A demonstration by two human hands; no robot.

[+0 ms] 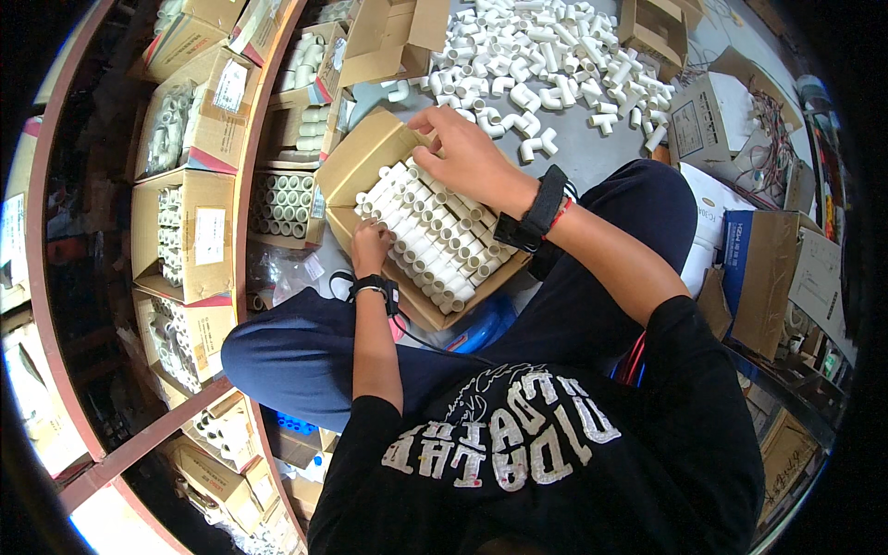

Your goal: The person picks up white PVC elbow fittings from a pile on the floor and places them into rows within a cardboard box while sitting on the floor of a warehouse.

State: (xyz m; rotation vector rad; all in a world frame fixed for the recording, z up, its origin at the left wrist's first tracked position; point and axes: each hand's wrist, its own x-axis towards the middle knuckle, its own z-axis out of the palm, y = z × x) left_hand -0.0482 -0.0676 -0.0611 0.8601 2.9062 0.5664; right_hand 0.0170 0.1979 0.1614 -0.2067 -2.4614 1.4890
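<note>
An open cardboard box (427, 313) stands tilted across the view between my knees, filled with rows of white plastic pipe fittings (433, 239). My left hand (372, 243) rests at the left end of the rows, its fingertips on or close to the fittings; whether it grips one cannot be told. Over the far part of the box is my right hand (461, 149), its fingers apart and curved near the far flap, nothing visible in them. Beyond the box, a large loose pile of white elbow and tee pipe fittings (527, 62) lies on the grey floor.
Metal shelving (251, 139) on the left holds cardboard boxes of fittings. An open empty carton (388, 41) is beyond the box. On the right stand a carton with tangled wires (707, 118) and a blue-and-brown box (763, 270). A blue plastic object (489, 326) lies beneath the near side.
</note>
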